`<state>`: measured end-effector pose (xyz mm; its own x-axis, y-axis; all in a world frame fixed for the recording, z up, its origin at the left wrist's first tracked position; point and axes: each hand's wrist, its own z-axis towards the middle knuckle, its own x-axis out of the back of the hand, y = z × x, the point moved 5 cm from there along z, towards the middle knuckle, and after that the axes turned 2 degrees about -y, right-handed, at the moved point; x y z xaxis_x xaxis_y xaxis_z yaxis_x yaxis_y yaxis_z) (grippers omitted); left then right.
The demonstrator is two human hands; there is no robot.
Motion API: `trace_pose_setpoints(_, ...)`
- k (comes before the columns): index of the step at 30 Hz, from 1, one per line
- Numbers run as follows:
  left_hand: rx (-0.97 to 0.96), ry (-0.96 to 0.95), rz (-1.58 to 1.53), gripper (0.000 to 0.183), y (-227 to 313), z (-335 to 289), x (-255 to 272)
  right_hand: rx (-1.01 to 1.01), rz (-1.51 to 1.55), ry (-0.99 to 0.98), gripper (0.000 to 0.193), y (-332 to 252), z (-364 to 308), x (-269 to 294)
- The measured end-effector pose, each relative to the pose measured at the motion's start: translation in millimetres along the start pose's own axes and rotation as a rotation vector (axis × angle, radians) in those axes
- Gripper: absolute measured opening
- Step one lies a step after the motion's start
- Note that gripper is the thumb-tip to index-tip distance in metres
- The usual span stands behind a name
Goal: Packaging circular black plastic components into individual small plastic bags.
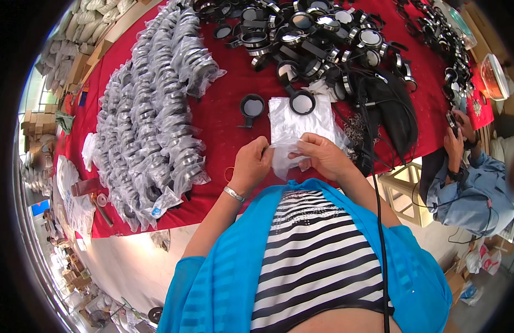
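My left hand (251, 162) and my right hand (326, 155) pinch a thin clear plastic bag (282, 158) between them, in front of my body. It hangs flat over the near edge of a stack of white plastic bags (282, 123) on the red-covered table. On that stack lies a round black-rimmed mirror (302, 104), its face pale and shiny. Left of the stack, another round mirror (252, 105) with a short black bracket rests on the cloth. Nothing but the bag shows in either hand.
Rows of bagged round parts (157, 105) cover the table's left side. A heap of loose black mirrors (307, 39) lies at the back. A black pouch (387, 102) with cords sits at right, beside small metal hardware (354, 133). Far right, a co-worker's hands (456, 139) hold a dark part.
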<state>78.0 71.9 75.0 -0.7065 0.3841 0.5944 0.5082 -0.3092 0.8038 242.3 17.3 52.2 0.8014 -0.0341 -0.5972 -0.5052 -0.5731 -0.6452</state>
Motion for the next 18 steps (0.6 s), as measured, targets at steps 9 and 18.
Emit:
trace_pose_setpoints(9,-0.155,0.037,0.288,0.006,-9,37,-9,0.105,0.53,-0.184,0.01,-2,22,26)
trace_pose_setpoints(18,-0.076,-0.037,0.131,0.014,14,46,-9,0.093,-0.447,0.321,0.032,-14,19,41)
